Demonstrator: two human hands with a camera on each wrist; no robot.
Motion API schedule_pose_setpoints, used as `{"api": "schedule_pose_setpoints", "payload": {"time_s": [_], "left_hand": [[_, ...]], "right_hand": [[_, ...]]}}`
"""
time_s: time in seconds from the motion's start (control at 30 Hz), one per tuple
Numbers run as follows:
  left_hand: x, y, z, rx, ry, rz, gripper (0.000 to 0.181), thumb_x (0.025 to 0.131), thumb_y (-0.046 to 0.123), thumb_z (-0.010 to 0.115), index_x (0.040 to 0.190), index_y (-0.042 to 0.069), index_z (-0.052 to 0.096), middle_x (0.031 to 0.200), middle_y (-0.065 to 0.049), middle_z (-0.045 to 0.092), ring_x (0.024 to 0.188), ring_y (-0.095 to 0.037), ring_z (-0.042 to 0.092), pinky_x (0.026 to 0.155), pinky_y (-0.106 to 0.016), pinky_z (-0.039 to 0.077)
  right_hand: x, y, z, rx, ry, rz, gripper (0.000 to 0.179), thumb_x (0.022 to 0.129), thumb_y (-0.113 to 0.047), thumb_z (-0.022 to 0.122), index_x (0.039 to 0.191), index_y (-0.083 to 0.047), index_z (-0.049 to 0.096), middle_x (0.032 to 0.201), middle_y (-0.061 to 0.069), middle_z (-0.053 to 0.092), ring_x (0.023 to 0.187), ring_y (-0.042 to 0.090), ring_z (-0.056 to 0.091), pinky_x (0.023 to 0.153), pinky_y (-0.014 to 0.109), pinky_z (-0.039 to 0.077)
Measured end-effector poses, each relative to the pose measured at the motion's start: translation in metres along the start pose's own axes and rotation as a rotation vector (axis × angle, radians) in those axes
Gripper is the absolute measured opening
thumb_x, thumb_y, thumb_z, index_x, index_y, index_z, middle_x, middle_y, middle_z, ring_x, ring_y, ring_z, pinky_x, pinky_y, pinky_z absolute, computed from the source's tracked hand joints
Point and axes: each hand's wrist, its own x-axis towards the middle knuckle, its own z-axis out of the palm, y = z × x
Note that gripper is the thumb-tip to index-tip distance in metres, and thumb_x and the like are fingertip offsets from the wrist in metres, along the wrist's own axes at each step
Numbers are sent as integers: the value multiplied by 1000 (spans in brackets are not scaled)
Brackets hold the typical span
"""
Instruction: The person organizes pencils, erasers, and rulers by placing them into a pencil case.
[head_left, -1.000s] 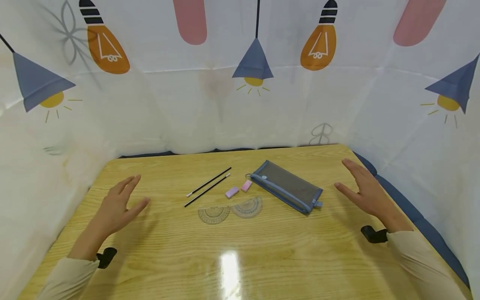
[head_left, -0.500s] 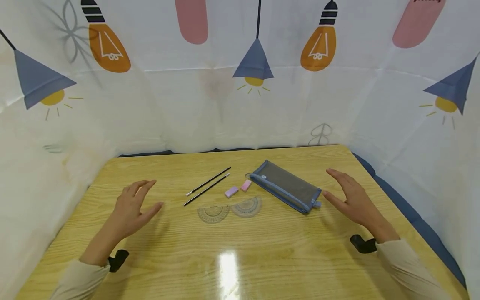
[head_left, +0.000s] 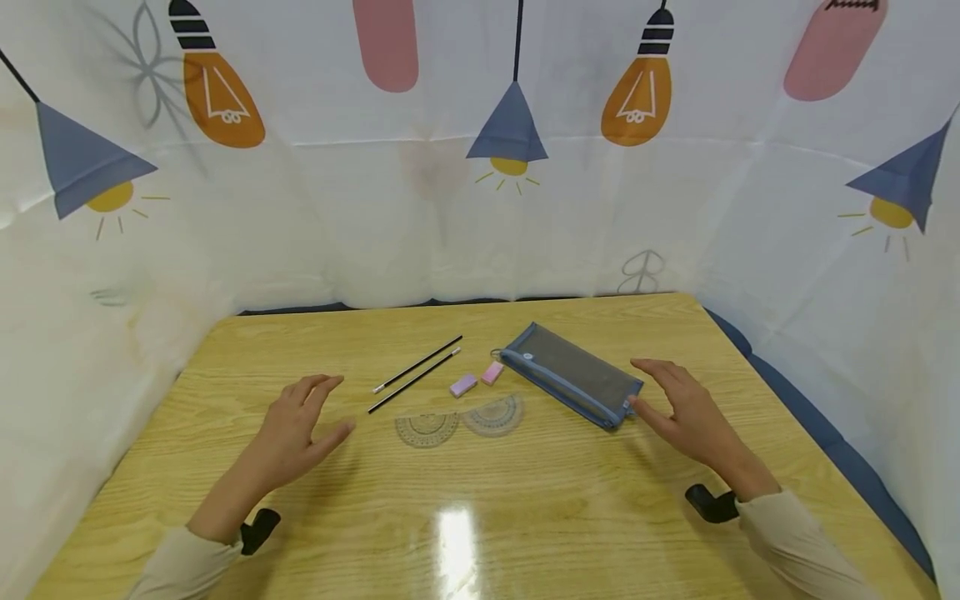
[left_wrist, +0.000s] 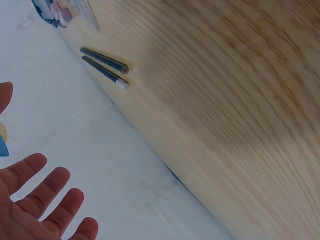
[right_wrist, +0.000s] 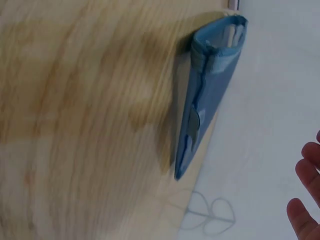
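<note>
My left hand (head_left: pixel 295 433) hovers over the table at the left, fingers relaxed and holding nothing. Two black pencils with white ends lie to its right, a farther pencil (head_left: pixel 417 364) and a nearer pencil (head_left: pixel 414 380). My right hand (head_left: pixel 692 421) is at the right end of a blue-edged mesh pencil case (head_left: pixel 573 371), its thumb tip overlapping the case's corner in the head view. Between pencils and case lie a purple eraser (head_left: pixel 463 385) and a pink eraser (head_left: pixel 492 372). Nearer me sit two clear protractors, a left protractor (head_left: pixel 426 430) and a right protractor (head_left: pixel 493 416).
The light wooden table (head_left: pixel 457 483) ends at a white curtain (head_left: pixel 360 225) printed with lamps and bulbs, which surrounds its back and sides. Dark blue fabric (head_left: pixel 813 425) runs along the right edge. Each wrist wears a black camera mount.
Both hands have moved inward and toward me, the left to the right and the right to the left, closer to the pencils and the pencil case. The objects on the table stay put.
</note>
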Motion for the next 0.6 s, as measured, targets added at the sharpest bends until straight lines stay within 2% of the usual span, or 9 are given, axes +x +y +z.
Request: {"api": "schedule_pose_setpoints", "payload": {"time_s": [0.4, 0.6], "left_hand": [[5, 14, 14, -38, -24, 7, 56, 88, 23, 72, 130, -6, 50, 125, -25, 49, 109, -45, 48, 82, -62, 40], [10, 20, 19, -77, -64, -3, 53, 90, 24, 70, 131, -3, 50, 124, -21, 49, 108, -43, 47, 83, -60, 40]], "right_hand": [[-2, -6, 14, -2, -1, -31, 52, 85, -10, 74, 133, 0, 53, 127, 16, 55, 112, 35, 54, 82, 54, 47], [-3, -7, 20, 22, 4, -28, 49, 87, -10, 73, 131, 1, 54, 125, 16, 57, 108, 35, 56, 77, 53, 50]]}}
